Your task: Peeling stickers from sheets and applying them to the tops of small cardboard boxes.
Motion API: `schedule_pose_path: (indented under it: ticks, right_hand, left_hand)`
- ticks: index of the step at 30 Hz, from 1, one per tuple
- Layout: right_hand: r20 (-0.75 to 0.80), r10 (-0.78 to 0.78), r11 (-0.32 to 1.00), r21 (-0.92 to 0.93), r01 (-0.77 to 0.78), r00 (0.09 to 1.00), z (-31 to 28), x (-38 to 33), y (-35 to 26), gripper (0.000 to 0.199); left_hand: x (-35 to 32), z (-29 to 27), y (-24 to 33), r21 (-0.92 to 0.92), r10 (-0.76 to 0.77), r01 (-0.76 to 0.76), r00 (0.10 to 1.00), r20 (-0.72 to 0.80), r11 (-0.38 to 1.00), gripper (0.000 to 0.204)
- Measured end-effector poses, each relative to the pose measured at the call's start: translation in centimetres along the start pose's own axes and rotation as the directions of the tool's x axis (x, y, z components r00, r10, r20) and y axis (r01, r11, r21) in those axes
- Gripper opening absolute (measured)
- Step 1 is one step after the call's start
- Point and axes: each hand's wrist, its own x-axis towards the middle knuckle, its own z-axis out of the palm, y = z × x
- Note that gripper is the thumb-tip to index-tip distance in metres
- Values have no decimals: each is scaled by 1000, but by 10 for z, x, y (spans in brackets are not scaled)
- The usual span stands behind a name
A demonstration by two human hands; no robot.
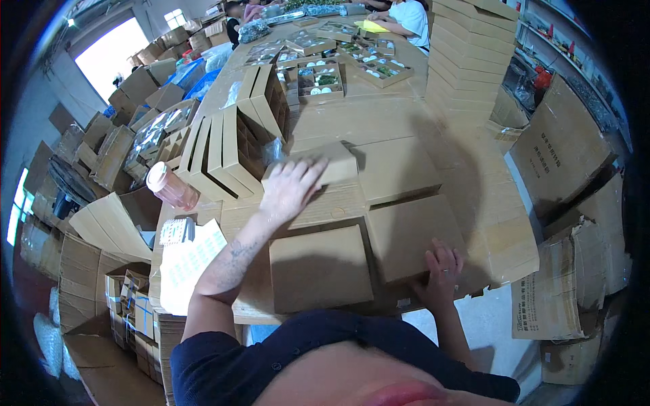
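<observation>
My left hand (291, 189) reaches forward, its fingers stretched over the left part of a flat cardboard box (340, 164). Part of that box is hidden beneath the hand. My right hand (440, 272) grips the near edge of another closed cardboard box (416, 233), fingers on top and thumb lower at the front. Left of it lies a third closed box (321, 268), touched by neither hand. One more flat box (398, 168) sits just beyond the box at my right hand.
Divided cardboard trays (227, 152) stand on edge at the left, near a pink cup (172, 186) and sticker sheets (191, 260). Filled compartment boxes (320, 80) lie farther back. A tall box stack (470, 61) rises at the right. Other people sit around the far end.
</observation>
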Motion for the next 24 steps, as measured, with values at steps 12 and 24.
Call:
schedule_pose_path:
  ticks: [12, 24]
  right_hand:
    - [-2, -155, 988, -4, 155, 988, 0, 115, 13, 42]
    - [355, 404, 914, -125, -385, 843, 144, 254, 79, 64]
  left_hand:
    - [-80, 16, 18, -210, -265, 336, 915, 304, 918, 71]
    - [-74, 30, 11, -124, -351, 404, 884, 310, 906, 78]
